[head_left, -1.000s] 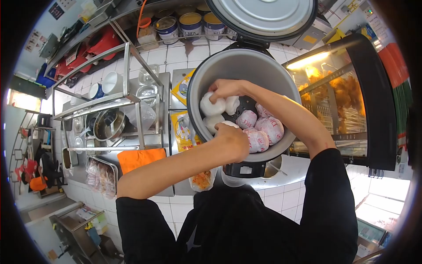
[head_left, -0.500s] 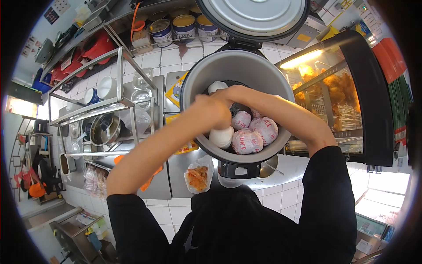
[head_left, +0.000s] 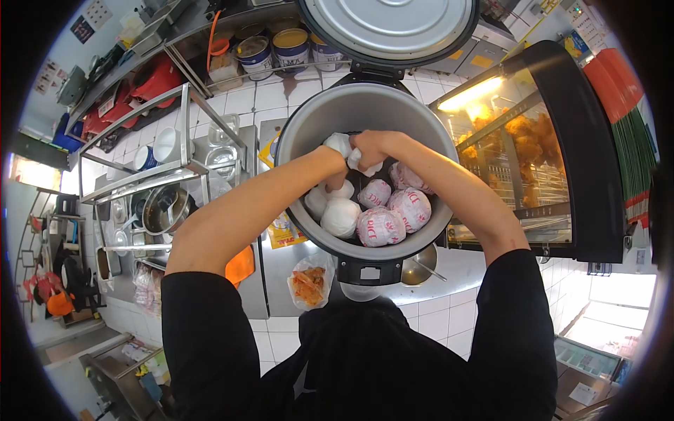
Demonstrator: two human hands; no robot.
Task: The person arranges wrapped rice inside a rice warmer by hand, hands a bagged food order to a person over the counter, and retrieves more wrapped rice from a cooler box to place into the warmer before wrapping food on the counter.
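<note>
Both hands are inside a round grey rice warmer (head_left: 302,130) with its lid raised. My right hand (head_left: 372,147) is closed around white wrapping paper (head_left: 368,168), part of it bunched under the fingers. My left hand (head_left: 337,167) is just to its left, its bent fingers pointing down onto a plain white paper-wrapped bundle (head_left: 319,201); the fingertips are partly hidden. Another white bundle (head_left: 338,143) sits behind the hands. Nearer me is a round white bundle (head_left: 340,217). Several bundles in paper printed "RICE" (head_left: 381,226) lie on the right side of the pot.
The open lid (head_left: 390,28) stands behind the pot. To the right is a lit glass display case (head_left: 516,151) with fried food. A bag of orange-brown food (head_left: 309,282) lies on the steel counter at front left. A metal rack (head_left: 140,186) stands left; a metal bowl (head_left: 420,266) sits right.
My hands have spread slightly apart and are less blurred. White paper now shows under my right hand. The view has shifted a little, so the pot appears further left.
</note>
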